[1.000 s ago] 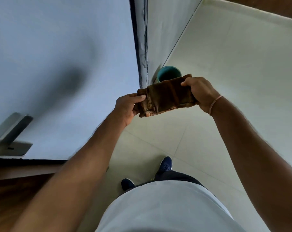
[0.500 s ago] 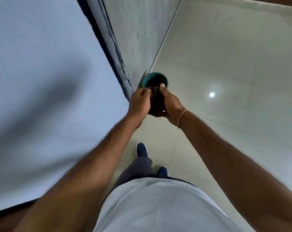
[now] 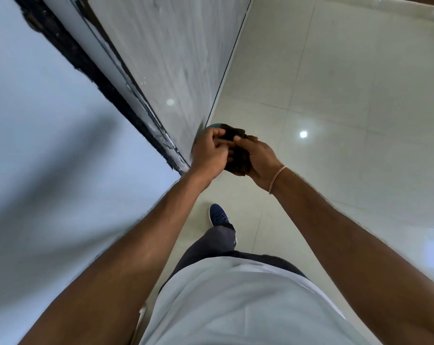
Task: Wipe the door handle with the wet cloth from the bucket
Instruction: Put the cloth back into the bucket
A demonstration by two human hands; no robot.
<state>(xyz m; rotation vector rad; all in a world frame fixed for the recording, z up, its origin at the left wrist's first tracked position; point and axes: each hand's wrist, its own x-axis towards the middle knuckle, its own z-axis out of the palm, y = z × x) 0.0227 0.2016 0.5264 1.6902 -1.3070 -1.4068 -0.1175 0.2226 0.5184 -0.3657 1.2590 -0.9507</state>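
Note:
A dark brown cloth [image 3: 238, 160] is bunched between both my hands, held out in front of my chest. My left hand [image 3: 209, 151] grips its left side and my right hand [image 3: 257, 158] cups it from the right and below. Only a thin teal sliver of the bucket [image 3: 212, 126] shows just beyond my fingers, on the floor by the wall; the rest is hidden behind my hands and the cloth. The door handle is out of view.
A pale blue door [image 3: 49, 158] fills the left side, with its black edge strip [image 3: 98, 78] running diagonally. Beside it a grey marble wall [image 3: 176, 58] meets the glossy tiled floor [image 3: 347, 108]. My blue shoe [image 3: 218, 215] stands on the floor below my hands.
The cloth went from stretched flat between my hands to folded, then bunched up. My view swung away from the door handle, and my hands now cover most of the bucket.

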